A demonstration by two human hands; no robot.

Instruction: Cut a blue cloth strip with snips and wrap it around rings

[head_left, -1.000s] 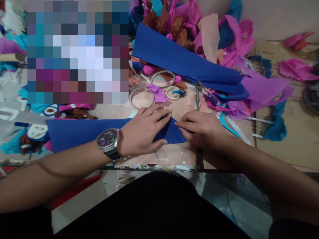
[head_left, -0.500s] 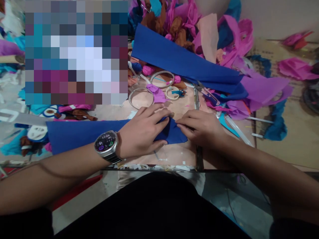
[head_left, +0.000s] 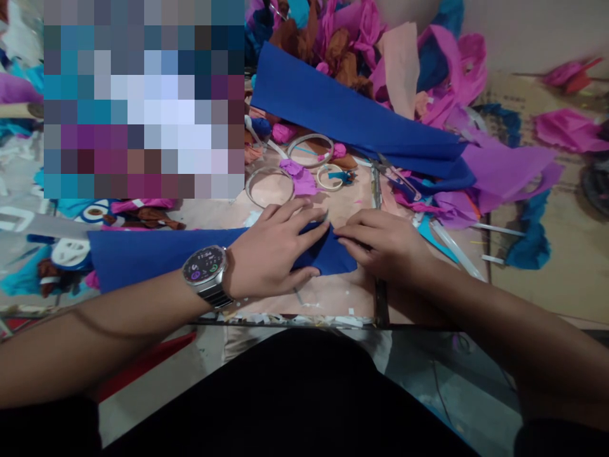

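A long strip of dark blue crepe paper point(head_left: 143, 254) lies across the table in front of me. My left hand point(head_left: 276, 251), with a watch point(head_left: 205, 266) on its wrist, rests palm down on the strip, fingers spread, the thumb near its lower edge. At the strip's right end, my right hand point(head_left: 380, 241) pinches the upper edge between thumb and index finger. Its other fingers curl inward, and the exact grip is partly hidden. Just beyond my left hand lie a clear ring point(head_left: 269, 187) and a scrap of purple paper point(head_left: 299, 176).
Another blue paper piece point(head_left: 342, 108) lies farther back, with scissors point(head_left: 397, 174) by its lower edge. Crumpled pink paper point(head_left: 457, 70) and brown paper pile up behind. Several rolls of tape, including a smaller one point(head_left: 329, 177), lie mid-table. A glue gun point(head_left: 71, 247) is at left.
The index finger of my left hand has slid slightly right along the strip, and the creased paper under it looks flatter. My right hand stays almost still, pinching the end.
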